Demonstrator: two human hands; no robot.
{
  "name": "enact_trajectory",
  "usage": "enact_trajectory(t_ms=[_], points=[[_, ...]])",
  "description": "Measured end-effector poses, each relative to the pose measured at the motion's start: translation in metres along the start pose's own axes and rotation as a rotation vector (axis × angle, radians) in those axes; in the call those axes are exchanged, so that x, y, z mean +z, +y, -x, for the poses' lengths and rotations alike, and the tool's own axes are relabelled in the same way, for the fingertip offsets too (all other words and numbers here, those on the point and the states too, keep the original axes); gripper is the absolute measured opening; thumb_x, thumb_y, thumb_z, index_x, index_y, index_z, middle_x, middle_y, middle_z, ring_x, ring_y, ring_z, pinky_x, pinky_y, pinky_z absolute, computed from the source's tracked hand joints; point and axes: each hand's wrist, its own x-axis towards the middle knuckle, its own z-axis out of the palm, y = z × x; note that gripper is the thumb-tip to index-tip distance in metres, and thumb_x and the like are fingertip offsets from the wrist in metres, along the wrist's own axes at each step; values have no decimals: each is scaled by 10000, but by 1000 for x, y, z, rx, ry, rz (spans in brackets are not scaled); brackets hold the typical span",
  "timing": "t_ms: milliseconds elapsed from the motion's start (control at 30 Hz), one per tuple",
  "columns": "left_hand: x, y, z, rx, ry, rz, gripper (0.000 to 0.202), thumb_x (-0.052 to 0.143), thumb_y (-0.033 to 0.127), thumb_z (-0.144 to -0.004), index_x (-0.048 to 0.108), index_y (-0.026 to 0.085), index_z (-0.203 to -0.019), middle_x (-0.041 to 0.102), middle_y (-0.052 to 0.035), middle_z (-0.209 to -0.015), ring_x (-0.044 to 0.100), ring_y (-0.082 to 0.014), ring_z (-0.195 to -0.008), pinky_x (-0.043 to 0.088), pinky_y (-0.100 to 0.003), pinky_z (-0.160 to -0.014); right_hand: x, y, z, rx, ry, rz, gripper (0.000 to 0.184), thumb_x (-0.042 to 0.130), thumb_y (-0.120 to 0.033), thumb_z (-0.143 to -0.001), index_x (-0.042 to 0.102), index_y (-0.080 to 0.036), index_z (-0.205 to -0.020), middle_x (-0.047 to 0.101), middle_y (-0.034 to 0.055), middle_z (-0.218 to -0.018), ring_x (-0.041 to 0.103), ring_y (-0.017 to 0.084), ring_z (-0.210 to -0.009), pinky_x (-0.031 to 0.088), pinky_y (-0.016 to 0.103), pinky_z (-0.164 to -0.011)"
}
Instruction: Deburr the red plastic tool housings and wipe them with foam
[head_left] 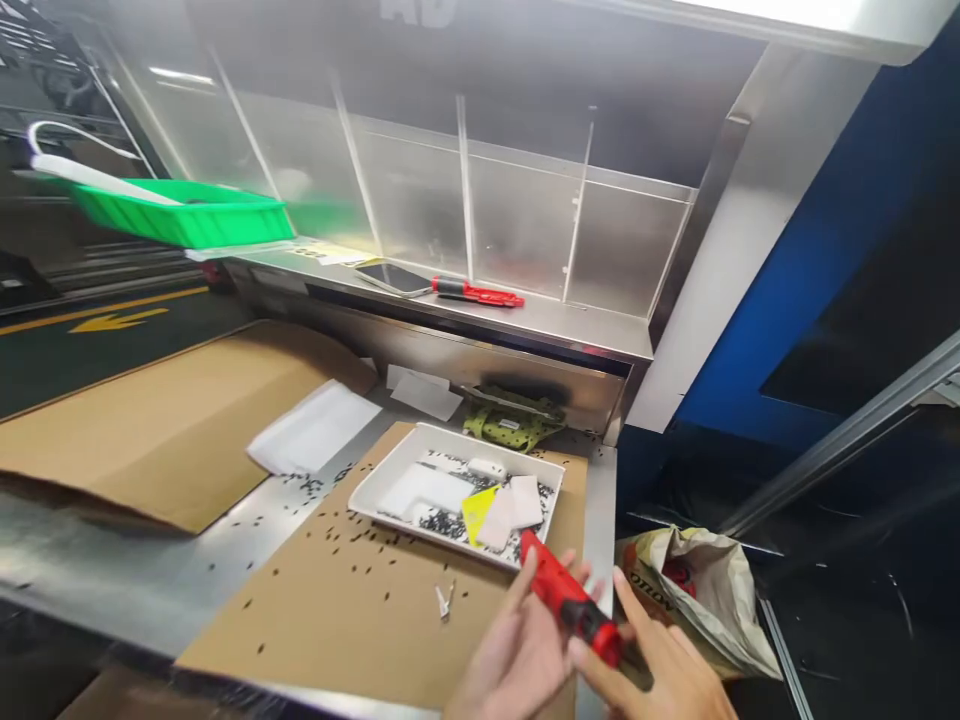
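A red cylindrical tool body (555,578) with a black band near its lower end lies across my left hand (517,645), its fingers curled under it and the thumb along its side. Around that lower end is my right hand (667,665), with the thumb against it and the index finger stretched out beyond. Just past the body's far tip sits a white tray (390,515) of small black pieces. It also holds pale pink pads (525,500) and a yellow card (476,512). Two small whitish pins (444,602) rest on the cardboard sheet (360,640).
A paper sack (739,590) with red items inside stands at the right. Behind the tray lies a green pouch (510,425). The metal shelf (570,325) carries a phone (394,279), a red tool (480,293) and a green bin (187,215). Large cardboard (165,420) covers the left.
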Motion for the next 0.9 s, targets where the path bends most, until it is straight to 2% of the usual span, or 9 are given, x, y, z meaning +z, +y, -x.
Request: enact_trajectory(t_ms=[67, 167, 267, 333, 400, 533, 633, 733, 900], points=[[-12, 28, 9, 195, 149, 55, 261, 483, 238, -962, 687, 91, -1029, 749, -130, -875, 710, -218, -902, 512, -370, -929, 36, -18, 1, -81, 58, -28, 284, 562, -407, -875, 677, -475, -1126, 641, 58, -1293, 689, 308, -967, 558, 454, -756], [-29, 63, 26, 418, 229, 70, 303, 387, 184, -990, 664, 153, -1108, 755, -80, -864, 712, -172, -901, 501, -347, -969, 81, -37, 2, 143, 143, -191, 193, 585, -362, -856, 759, -350, -939, 658, 95, -1216, 660, 290, -1027, 552, 424, -849], [-42, 84, 46, 515, 245, 57, 304, 384, 205, -990, 673, 190, -1081, 751, -76, -915, 696, -177, -977, 480, -360, -1009, 127, -57, -2, 360, 110, -358, 198, 598, -411, -836, 753, -289, -856, 617, 97, -1251, 593, 306, -1159, 478, 455, -1000], [-50, 93, 58, 542, 238, 25, 297, 394, 246, -986, 683, 211, -1039, 745, -81, -969, 677, -183, -1031, 459, -369, -1033, 153, -70, -8, 425, 20, -472, 234, 609, -455, -821, 749, -279, -882, 590, 94, -1297, 535, 317, -1234, 404, 487, -1074], [-59, 103, 67, 539, 207, -12, 239, 463, 305, -960, 681, 240, -1033, 738, -84, -1048, 656, -181, -1072, 419, -368, -1067, 175, -83, -15, 462, -77, -591, 279, 631, -487, -800, 751, -270, -927, 575, 101, -1322, 507, 321, -1264, 390, 487, -1084], [-79, 125, 79, 516, 136, -82, 267, 698, 400, -810, 674, 282, -1048, 718, -65, -1160, 634, -173, -1101, 245, -373, -1169, 201, -104, -28, 563, -77, -771, 356, 636, -508, -797, 759, -226, -976, 559, 130, -1339, 492, 320, -1274, 404, 447, -1073], [-89, 142, 83, 482, 119, -125, 310, 731, 424, -781, 679, 282, -1051, 705, -50, -1204, 583, -184, -1188, 124, -382, -1204, 213, -117, -37, 609, -39, -817, 376, 667, -507, -773, 766, -200, -966, 551, 159, -1337, 496, 343, -1261, 444, 440, -1024], [-95, 155, 85, 430, 82, -164, 353, 740, 456, -764, 683, 271, -1058, 681, -60, -1255, 500, -213, -1291, 92, -395, -1211, 222, -126, -45, 647, -4, -824, 410, 678, -538, -751, 771, -188, -945, 546, 179, -1319, 518, 355, -1220, 470, 446, -972], [-99, 171, 80, 427, 49, -224, 334, 704, 447, -806, 669, 269, -1086, 653, -68, -1302, 355, -217, -1404, 119, -401, -1213, 229, -133, -62, 659, 9, -841, 443, 697, -594, -709, 781, -182, -850, 535, 176, -1307, 520, 346, -1202, 401, 445, -1029]])
